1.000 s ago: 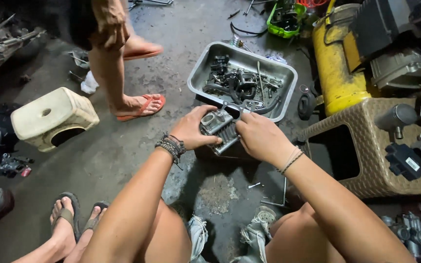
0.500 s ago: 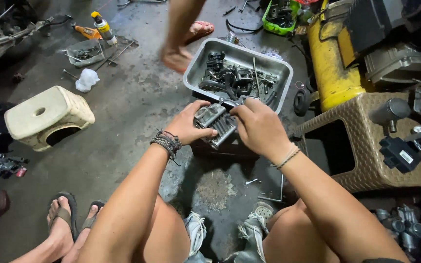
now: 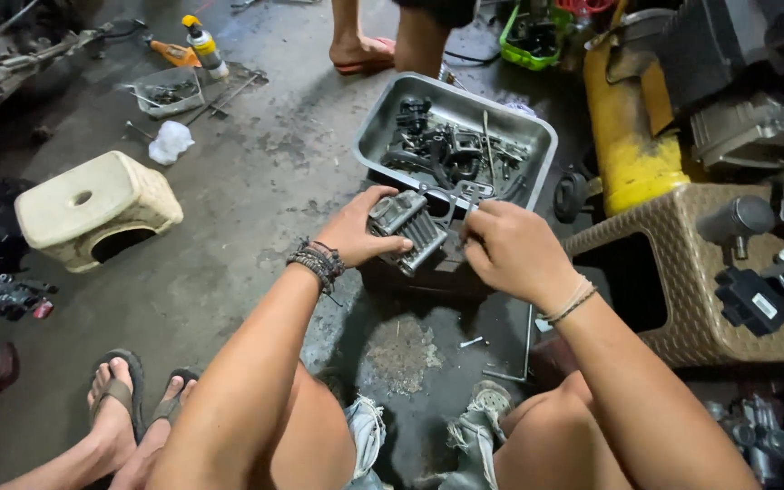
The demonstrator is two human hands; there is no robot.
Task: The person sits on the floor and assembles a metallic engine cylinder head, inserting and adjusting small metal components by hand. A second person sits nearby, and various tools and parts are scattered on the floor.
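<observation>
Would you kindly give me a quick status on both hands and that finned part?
Left hand and right hand both grip the grey finned metal engine part. Held just before the grey metal parts tray. Nothing between.

A spray bottle [image 3: 203, 45] (white body, yellow cap) stands on the floor at top left. A small white label [image 3: 763, 307] sits on a black part at the right edge; its print is too small to tell.

We sit in a repair workshop: oil-stained concrete floor [image 3: 256, 172], metal tray [image 3: 383, 127] of greasy engine parts [image 3: 446, 150], scattered tools [image 3: 220, 95].
</observation>
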